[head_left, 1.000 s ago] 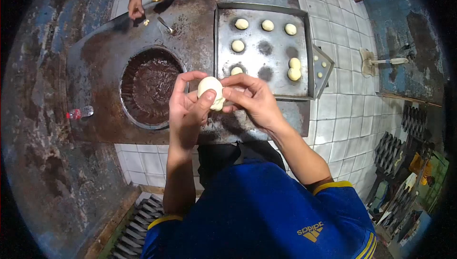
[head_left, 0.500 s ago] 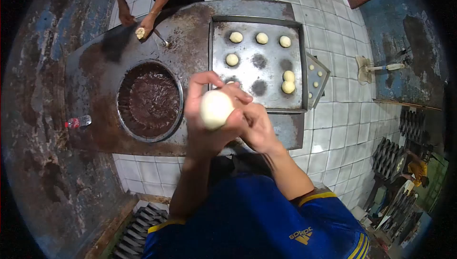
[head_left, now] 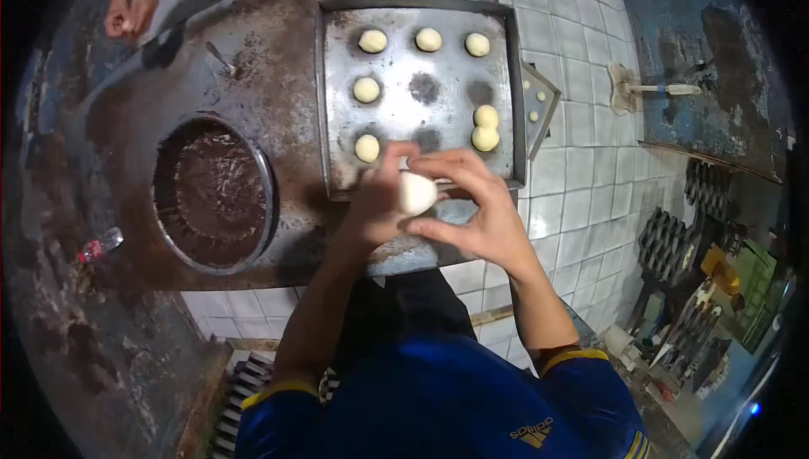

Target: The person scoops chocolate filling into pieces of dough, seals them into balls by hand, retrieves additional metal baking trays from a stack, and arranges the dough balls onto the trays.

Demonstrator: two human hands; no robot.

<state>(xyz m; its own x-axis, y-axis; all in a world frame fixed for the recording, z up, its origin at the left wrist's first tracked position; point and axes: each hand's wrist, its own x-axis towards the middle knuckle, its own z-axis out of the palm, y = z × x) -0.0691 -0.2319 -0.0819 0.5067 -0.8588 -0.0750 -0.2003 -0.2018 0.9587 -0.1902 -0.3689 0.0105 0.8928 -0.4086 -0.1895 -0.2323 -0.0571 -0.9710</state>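
Note:
A smooth, pale dough ball (head_left: 417, 193) sits in my left hand (head_left: 377, 208), whose fingers curl round it at the near edge of the metal baking tray (head_left: 324, 122). Around the ball's right side is my right hand (head_left: 487, 213), fingers and thumb spread apart; whether its fingertips touch the ball I cannot tell. On the tray lie several more dough balls, such as one at the back (head_left: 428, 39) and one close to my left hand (head_left: 366, 148). Two at the right, with a front one (head_left: 484, 139), touch each other.
Left on the worn table (head_left: 291, 80) stands a round pan (head_left: 268, 198) of dark brown paste. A spoon (head_left: 221, 59) lies behind it, a plastic bottle (head_left: 101, 245) further left. Another person's hands (head_left: 131, 16) are at the far left. A second tray (head_left: 548, 101) shows at right.
My right hand has opened out to the right of the dough ball, and both hands sit lower over the tray's edge. The view has shifted; the other person's hands have come together.

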